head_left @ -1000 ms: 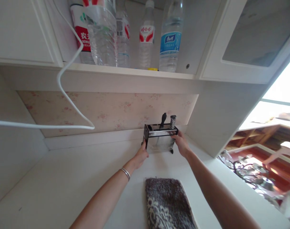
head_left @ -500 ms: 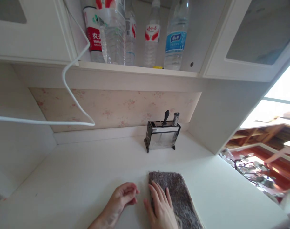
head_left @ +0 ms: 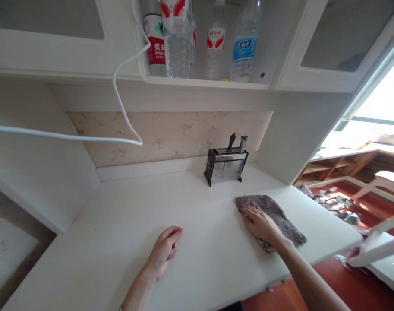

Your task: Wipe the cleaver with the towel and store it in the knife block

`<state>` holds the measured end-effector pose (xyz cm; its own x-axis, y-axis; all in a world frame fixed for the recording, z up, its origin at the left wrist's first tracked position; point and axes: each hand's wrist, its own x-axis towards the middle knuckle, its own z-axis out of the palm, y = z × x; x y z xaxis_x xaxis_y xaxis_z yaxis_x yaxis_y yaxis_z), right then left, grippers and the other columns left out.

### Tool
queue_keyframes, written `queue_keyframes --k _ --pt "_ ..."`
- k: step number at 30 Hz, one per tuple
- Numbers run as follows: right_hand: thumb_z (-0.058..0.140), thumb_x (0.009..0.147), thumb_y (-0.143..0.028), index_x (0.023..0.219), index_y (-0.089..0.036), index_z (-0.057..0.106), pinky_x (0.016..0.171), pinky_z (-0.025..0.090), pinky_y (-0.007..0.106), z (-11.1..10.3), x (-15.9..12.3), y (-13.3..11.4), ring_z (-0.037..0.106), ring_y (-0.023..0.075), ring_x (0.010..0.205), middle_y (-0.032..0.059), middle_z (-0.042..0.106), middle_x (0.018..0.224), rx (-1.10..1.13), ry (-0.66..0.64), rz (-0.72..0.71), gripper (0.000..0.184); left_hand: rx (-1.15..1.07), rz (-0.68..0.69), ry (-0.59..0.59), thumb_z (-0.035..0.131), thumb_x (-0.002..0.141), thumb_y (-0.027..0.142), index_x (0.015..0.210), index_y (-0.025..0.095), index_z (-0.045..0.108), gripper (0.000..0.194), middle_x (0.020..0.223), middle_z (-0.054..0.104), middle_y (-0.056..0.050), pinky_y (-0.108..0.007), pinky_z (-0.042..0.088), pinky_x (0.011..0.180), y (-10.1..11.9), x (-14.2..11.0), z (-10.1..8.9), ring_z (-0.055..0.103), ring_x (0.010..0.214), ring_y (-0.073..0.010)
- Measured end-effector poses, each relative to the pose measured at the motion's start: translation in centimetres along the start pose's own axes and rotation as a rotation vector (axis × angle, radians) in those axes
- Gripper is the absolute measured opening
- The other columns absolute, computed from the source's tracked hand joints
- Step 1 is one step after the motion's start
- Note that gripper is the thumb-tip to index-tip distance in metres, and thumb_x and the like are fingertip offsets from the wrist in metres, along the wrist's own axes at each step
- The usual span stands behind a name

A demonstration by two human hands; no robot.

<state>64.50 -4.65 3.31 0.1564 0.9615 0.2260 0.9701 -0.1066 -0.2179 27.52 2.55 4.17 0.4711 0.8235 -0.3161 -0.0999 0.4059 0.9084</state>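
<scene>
My right hand [head_left: 260,222] lies flat on a brown-grey fuzzy cloth [head_left: 281,219], its fingers stretched out over the cloth's left part. The cloth rests on the white countertop [head_left: 197,259], toward the right, with a patterned underside showing at its near left edge. To the left, my left hand [head_left: 166,247] is closed in a loose fist just over or on the counter, and nothing shows in it. A black and silver knife block [head_left: 228,170] with two handles sticking up stands beyond both hands, near the back wall.
Above the counter, an open cabinet holds several plastic bottles [head_left: 244,49]. A white cable [head_left: 117,86] hangs down in front at left. The counter's front edge runs at lower right, above a red-brown floor [head_left: 290,298]. Metal pots or lids [head_left: 337,203] lie beyond the right side.
My right hand and the cloth have shifted to the right and farther away across the counter, the cloth now turned. My left hand has curled tighter. The camera view has shifted.
</scene>
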Motion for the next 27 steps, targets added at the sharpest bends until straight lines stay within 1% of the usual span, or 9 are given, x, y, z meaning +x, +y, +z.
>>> queue_keyframes --k 1,3,5,6,9,12,15,21,27 --pt "0.045 0.086 -0.029 0.121 -0.021 0.061 0.109 0.024 0.045 -0.3 0.0 -0.7 0.047 0.0262 0.124 0.0080 0.059 0.127 -0.012 0.021 0.005 0.039 0.021 -0.011 -0.005 0.068 0.073 0.044 0.077 0.018 0.054 0.030 0.054 0.032 0.009 -0.021 0.007 0.040 -0.2 0.0 0.0 0.016 0.041 -0.0024" --pt "0.046 0.086 -0.029 0.117 -0.022 0.062 0.102 0.031 0.043 -0.6 -0.1 -3.7 0.051 0.0272 0.118 0.0092 0.063 0.121 -0.010 0.093 0.041 0.035 0.044 0.003 0.012 0.068 0.073 0.044 0.078 0.018 0.053 0.030 0.053 0.027 0.010 -0.021 0.007 0.040 -0.5 -0.1 0.0 0.016 0.041 -0.0031" --pt "0.040 0.091 -0.033 0.108 -0.023 0.065 0.086 0.041 0.036 -0.1 -0.6 -8.6 0.061 0.0251 0.100 0.0093 0.069 0.105 0.055 0.113 0.093 0.032 0.026 0.035 0.022 0.066 0.073 0.047 0.075 0.019 0.049 0.032 0.053 0.025 0.011 -0.020 0.008 0.040 -0.7 -0.1 0.0 0.015 0.041 -0.0035" --pt "0.035 0.094 -0.037 0.101 -0.024 0.066 0.075 0.043 0.032 0.6 -0.9 -11.4 0.064 0.0225 0.085 0.0073 0.071 0.092 0.131 0.063 0.110 0.034 0.012 0.041 0.008 0.064 0.074 0.049 0.072 0.020 0.047 0.035 0.053 0.025 0.011 -0.020 0.008 0.040 -0.7 -0.2 0.0 0.015 0.041 -0.0036" --pt "0.032 0.095 -0.045 0.075 -0.024 0.067 0.057 0.037 0.026 3.4 -2.0 -19.7 0.063 0.0183 0.064 0.0042 0.070 0.070 0.245 -0.062 0.036 0.045 0.001 0.054 -0.025 0.060 0.075 0.056 0.067 0.021 0.041 0.040 0.050 0.024 0.011 -0.021 0.006 0.038 -1.1 -0.6 -0.1 0.013 0.038 -0.0038" --pt "0.035 0.095 -0.041 0.076 -0.024 0.067 0.056 0.035 0.024 6.0 -2.7 -24.9 0.063 0.0167 0.063 0.0035 0.071 0.074 0.283 -0.101 -0.039 0.041 -0.005 0.121 0.043 0.062 0.072 0.057 0.064 0.021 0.036 0.045 0.048 0.024 0.011 -0.020 0.010 0.038 -1.6 -1.1 -0.5 0.018 0.037 -0.0041" --pt "0.032 0.096 -0.037 0.081 -0.023 0.067 0.056 0.033 0.025 7.0 -3.0 -26.2 0.063 0.0177 0.064 0.0057 0.071 0.077 0.300 -0.104 -0.065 0.040 -0.006 0.169 0.078 0.062 0.071 0.056 0.061 0.022 0.032 0.047 0.046 0.024 0.011 -0.020 0.013 0.038 -1.9 -1.5 -0.9 0.019 0.037 -0.0044" --pt "0.033 0.096 -0.032 0.077 -0.021 0.065 0.057 0.032 0.023 6.7 -3.5 -24.7 0.062 0.0146 0.065 0.0041 0.071 0.075 0.333 -0.105 -0.117 0.038 0.042 0.176 0.007 0.067 0.071 0.050 0.061 0.019 0.042 0.041 0.046 0.029 0.011 -0.021 0.012 0.039 -2.0 -2.0 -0.8 0.022 0.038 -0.0039" --pt "0.036 0.096 -0.035 0.075 -0.021 0.065 0.058 0.032 0.023 6.8 -3.8 -24.8 0.062 0.0157 0.066 0.0043 0.070 0.073 0.365 -0.095 -0.141 0.038 0.045 0.195 -0.006 0.065 0.072 0.052 0.061 0.020 0.038 0.043 0.045 0.027 0.011 -0.022 0.012 0.039 -2.1 -2.2 -0.9 0.022 0.038 -0.0043"
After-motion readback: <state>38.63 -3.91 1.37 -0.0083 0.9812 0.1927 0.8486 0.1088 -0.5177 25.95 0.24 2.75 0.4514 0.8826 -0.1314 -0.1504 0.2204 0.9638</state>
